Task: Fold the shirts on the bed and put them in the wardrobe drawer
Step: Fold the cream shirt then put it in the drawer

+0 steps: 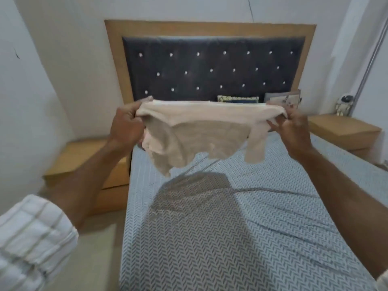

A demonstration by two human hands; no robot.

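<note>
A beige shirt (pixel 201 131) hangs in the air above the bed (pixel 231 238), stretched between both hands. My left hand (pixel 126 124) grips its left upper edge, and my right hand (pixel 294 127) grips the right upper edge. A sleeve dangles down on the right side, and the lower hem hangs crumpled on the left. The shirt casts a shadow on the grey herringbone bedcover. The wardrobe drawer is out of view.
A dark tufted headboard (pixel 210 66) in a wooden frame stands behind the bed. Wooden nightstands flank it, left (pixel 84 162) and right (pixel 344 129); a small white figure (pixel 344 106) stands on the right one. Pillows (pixel 283 99) lie at the head of the bed.
</note>
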